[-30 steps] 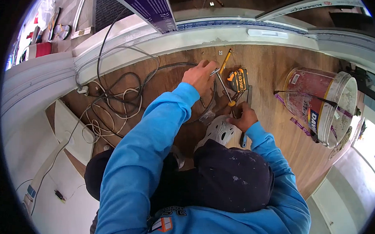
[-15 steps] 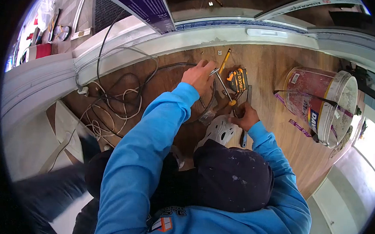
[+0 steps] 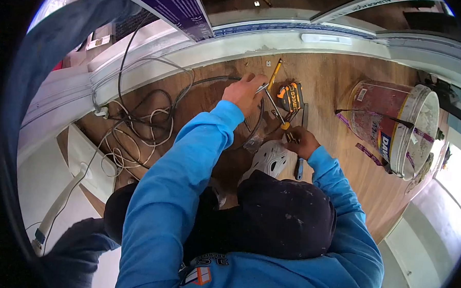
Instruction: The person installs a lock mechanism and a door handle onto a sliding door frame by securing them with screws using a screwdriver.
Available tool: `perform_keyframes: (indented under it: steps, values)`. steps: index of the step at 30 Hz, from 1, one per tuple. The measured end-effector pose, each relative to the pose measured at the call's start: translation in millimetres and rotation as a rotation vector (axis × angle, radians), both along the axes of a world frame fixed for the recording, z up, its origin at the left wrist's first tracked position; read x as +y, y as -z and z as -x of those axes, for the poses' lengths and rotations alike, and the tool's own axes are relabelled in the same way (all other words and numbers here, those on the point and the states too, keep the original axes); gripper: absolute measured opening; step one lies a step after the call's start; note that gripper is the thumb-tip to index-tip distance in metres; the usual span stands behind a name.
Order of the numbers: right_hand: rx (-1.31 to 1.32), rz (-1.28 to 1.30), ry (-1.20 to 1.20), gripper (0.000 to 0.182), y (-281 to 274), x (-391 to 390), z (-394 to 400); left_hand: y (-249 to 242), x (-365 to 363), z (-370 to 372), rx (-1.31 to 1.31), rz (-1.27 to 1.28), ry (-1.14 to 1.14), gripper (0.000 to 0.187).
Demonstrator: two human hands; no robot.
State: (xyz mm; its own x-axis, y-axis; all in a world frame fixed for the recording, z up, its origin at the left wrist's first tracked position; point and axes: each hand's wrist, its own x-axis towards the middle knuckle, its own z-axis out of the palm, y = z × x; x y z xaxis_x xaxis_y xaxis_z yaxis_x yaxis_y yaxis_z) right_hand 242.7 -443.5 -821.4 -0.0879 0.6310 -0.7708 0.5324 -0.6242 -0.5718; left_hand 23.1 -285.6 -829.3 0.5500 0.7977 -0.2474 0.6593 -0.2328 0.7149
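Note:
My left hand (image 3: 244, 95) is closed, pinching a small silvery metal piece (image 3: 262, 88) above the wood floor. In my right hand (image 3: 304, 142) is the yellow-and-black handle of a screwdriver (image 3: 276, 108). Its shaft slants up and left, and the tip meets the metal piece or lies very close to it. Just right of the shaft, a black-and-orange tape measure (image 3: 290, 97) rests on the floor. Beside it lies a thin yellow stick, perhaps a pencil (image 3: 276, 73). A flat tool with a blue handle (image 3: 299, 169) lies below my right hand, next to my white clog (image 3: 269, 160).
Black and white cables (image 3: 138, 127) lie tangled at the left. A dirty paint bucket (image 3: 380, 125) lies tipped at the right. The window or door track (image 3: 292, 28) crosses the back. Another person's leg (image 3: 76, 26) arches over the left edge.
The other person's leg has swung into the upper left. My right fingers have shifted slightly around the screwdriver handle. My left hand stays nearly still.

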Motion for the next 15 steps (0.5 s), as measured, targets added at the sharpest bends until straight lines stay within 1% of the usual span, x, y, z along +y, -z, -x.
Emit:
perform_keyframes:
  steps: [1, 3, 4, 6, 7, 9, 10, 12, 13, 14, 15]
  values:
    - [0.001, -0.002, -0.001, 0.064, -5, 3, 4, -2, 0, 0, -0.008, -0.010, -0.008, 0.025]
    - [-0.230, 0.027, -0.047, 0.066, -14, 6, 12, -4, 1, -1, -0.019, -0.019, -0.014, 0.025]
    - [-0.230, 0.027, -0.048, 0.066, -11, 5, 11, -3, 3, -2, -0.028, -0.003, -0.023, 0.024]
    - [0.074, 0.111, 0.073, 0.065, -3, 2, 8, -3, 3, -1, -0.034, 0.017, -0.034, 0.024]
    - [0.074, 0.111, 0.073, 0.065, -3, 3, 5, -4, 3, -1, -0.027, 0.017, -0.046, 0.023]
    - [-0.076, 0.121, -0.070, 0.065, -4, 7, 3, -4, 4, -2, -0.019, 0.014, -0.058, 0.023]
    - [-0.074, 0.121, -0.072, 0.065, -7, 8, 4, -4, 5, -3, -0.014, 0.027, -0.052, 0.023]
    - [-0.180, 0.069, -0.027, 0.066, -11, 10, 8, -3, 5, -4, -0.010, 0.042, -0.048, 0.022]
    - [-0.181, 0.068, -0.029, 0.066, 2, 3, 3, -3, 5, -4, -0.019, 0.024, -0.059, 0.023]
    - [-0.026, 0.059, 0.050, 0.066, 24, -9, -3, -2, 5, -4, -0.026, 0.009, -0.069, 0.023]
    - [0.128, 0.051, 0.132, 0.066, 20, -7, 1, -3, 4, -4, -0.027, 0.012, -0.067, 0.023]
